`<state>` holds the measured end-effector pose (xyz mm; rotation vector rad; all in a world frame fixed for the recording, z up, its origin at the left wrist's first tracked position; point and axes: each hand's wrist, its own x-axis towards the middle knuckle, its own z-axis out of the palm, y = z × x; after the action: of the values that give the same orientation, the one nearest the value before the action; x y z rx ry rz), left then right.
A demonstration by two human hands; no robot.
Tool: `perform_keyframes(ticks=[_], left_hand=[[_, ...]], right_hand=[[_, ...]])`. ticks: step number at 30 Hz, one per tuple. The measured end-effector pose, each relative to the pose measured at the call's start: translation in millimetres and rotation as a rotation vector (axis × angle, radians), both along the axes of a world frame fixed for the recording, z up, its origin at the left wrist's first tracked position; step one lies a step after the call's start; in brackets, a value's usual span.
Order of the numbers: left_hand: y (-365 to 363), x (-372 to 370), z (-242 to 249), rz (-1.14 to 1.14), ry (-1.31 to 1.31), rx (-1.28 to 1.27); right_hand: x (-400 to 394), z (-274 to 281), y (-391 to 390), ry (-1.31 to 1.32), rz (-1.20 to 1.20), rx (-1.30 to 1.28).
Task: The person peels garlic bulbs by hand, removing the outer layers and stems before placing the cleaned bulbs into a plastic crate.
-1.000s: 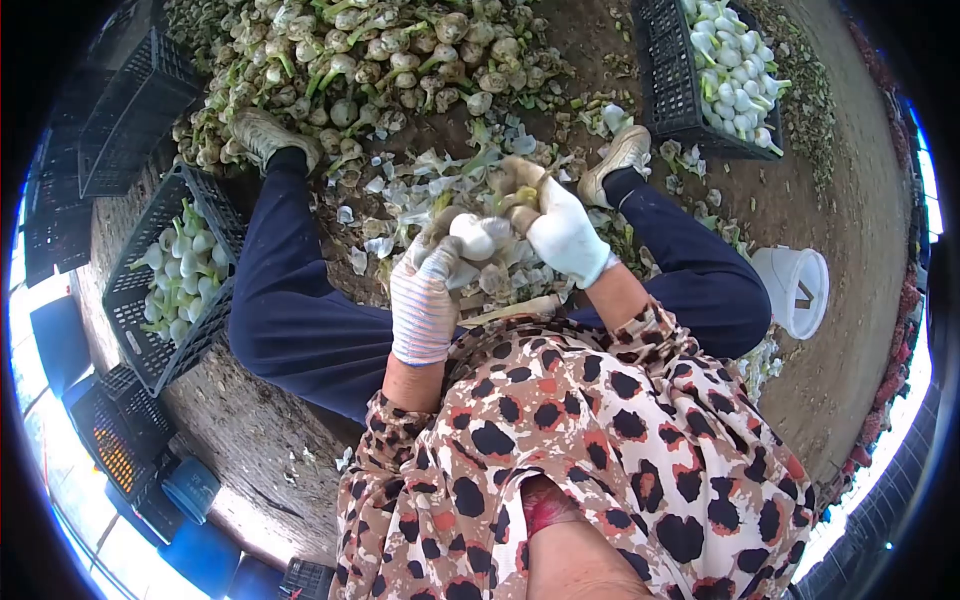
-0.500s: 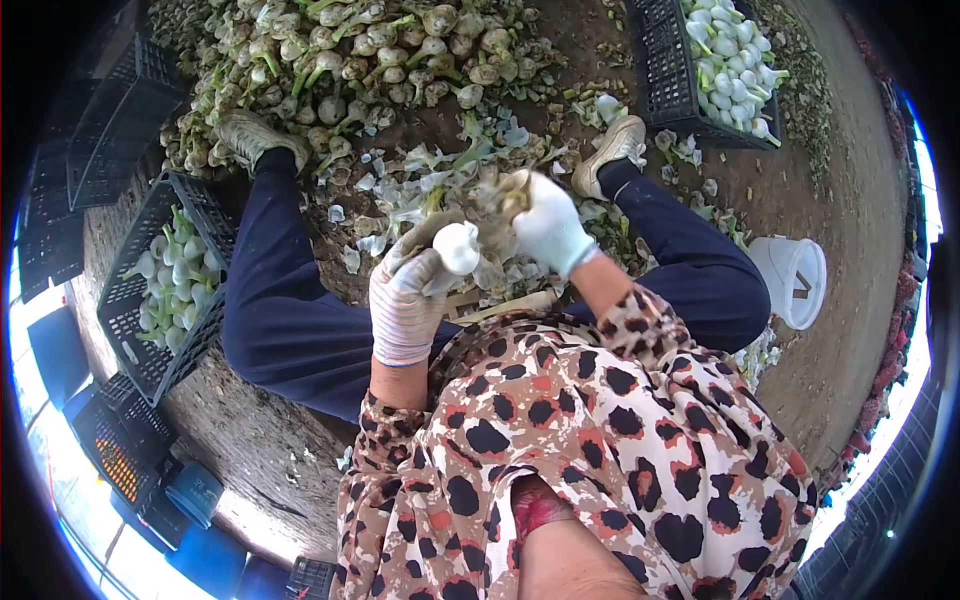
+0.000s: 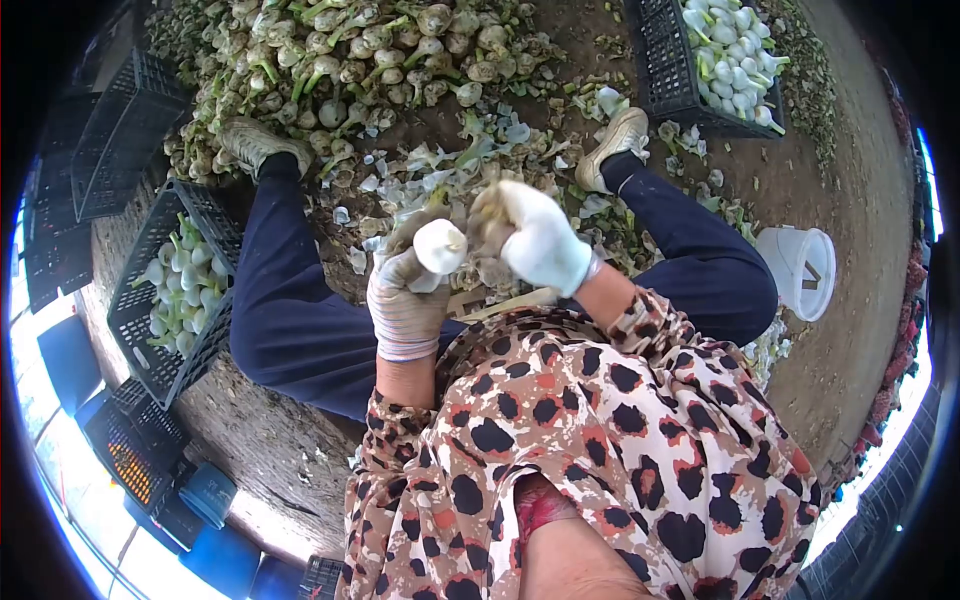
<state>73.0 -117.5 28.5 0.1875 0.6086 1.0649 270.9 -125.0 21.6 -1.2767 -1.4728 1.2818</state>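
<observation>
A peeled white garlic bulb (image 3: 440, 247) sits in the fingers of my left hand (image 3: 408, 305), which wears a striped glove with soiled fingertips. Just to the right, my right hand (image 3: 548, 243) in a white glove is closed, its fingers curled near the bulb. Brownish blur around its fingertips hides what they pinch. Below both hands, loose garlic skins (image 3: 430, 185) litter the ground between my legs.
Unpeeled garlic is heaped (image 3: 370, 60) ahead. Black crates of cleaned bulbs stand at the left (image 3: 150, 340) and upper right (image 3: 665, 75). A white bucket (image 3: 800, 270) is beside my right knee. More crates (image 3: 120, 130) stand at far left.
The bulb and my left hand have shifted slightly left, and the bulb's face is turned differently. My right hand has moved a little down and left, with its fingers more curled.
</observation>
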Motion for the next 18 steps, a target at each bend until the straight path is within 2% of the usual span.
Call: perform_keyframes(ticks=[1,2,4,5,6,8,10,12,14,15,16,17,18], left_hand=[[-5,2,1,0.098,-0.166,-0.074],[-6,-1,1,0.102,-0.160,-0.073],[-1,-6,-3,0.082,-0.160,-0.064],[-1,-8,-8,0.084,-0.127,-0.095],[-3,-8,-8,0.083,-0.124,-0.102],[2,-1,-9,0.104,0.042,-0.039],[-1,5,-5,-0.069,1.372,0.796],[0,11,-13,-0.104,0.954,0.408],[2,21,0,-0.132,0.520,-0.067],[0,27,12,-0.196,0.557,0.031],[-1,32,10,-0.178,0.487,0.110],[-1,38,11,-0.136,0.430,0.090],[0,41,12,-0.095,0.377,0.067]], right_hand=[[-3,3,6,0.375,-0.232,-0.460],[8,-14,9,0.092,-0.207,-0.419],[27,-32,10,-0.737,0.003,0.023],[26,-32,4,-0.754,-0.019,0.059],[22,-23,0,-0.752,-0.019,0.052],[16,-1,2,-0.079,-0.015,0.092],[10,28,5,-0.237,0.157,0.061],[5,42,6,-0.398,0.164,0.233],[3,10,1,-0.484,0.187,0.207],[7,3,3,-0.336,0.108,0.096],[14,7,9,-0.319,0.054,-0.084],[24,-21,10,-0.002,-0.107,-0.170],[30,-20,23,0.323,-0.263,-0.247]])
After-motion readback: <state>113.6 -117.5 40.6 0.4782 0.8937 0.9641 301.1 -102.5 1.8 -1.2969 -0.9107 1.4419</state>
